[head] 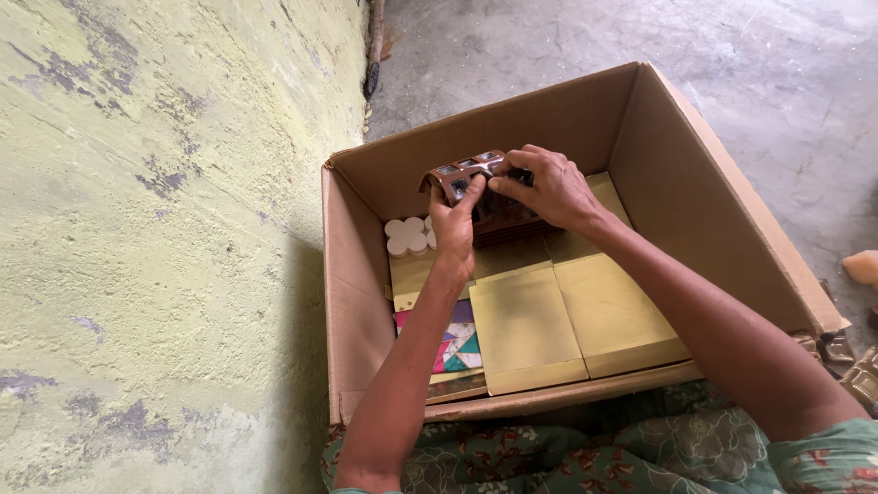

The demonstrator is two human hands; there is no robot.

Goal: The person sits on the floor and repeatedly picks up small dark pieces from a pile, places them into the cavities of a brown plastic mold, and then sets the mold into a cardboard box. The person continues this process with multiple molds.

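We look down into an open cardboard box (713, 210) beside a peeling yellow wall (155, 229). Our left hand (455, 224) and right hand (549, 187) together grip a brown carved wooden piece (462, 174) above flat yellow blocks (572, 316) and white flower-shaped pieces (406, 235).

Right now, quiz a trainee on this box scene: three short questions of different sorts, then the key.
1. True or false: both the left hand and the right hand hold the brown carved piece above the cardboard box.
2. What lies in the box's far left corner? A) white clover-shaped pieces B) a red ball C) a metal spoon
3. Fill in: the flat yellow slabs lie ___ the box.

Key: 1 true; 2 A; 3 inside.
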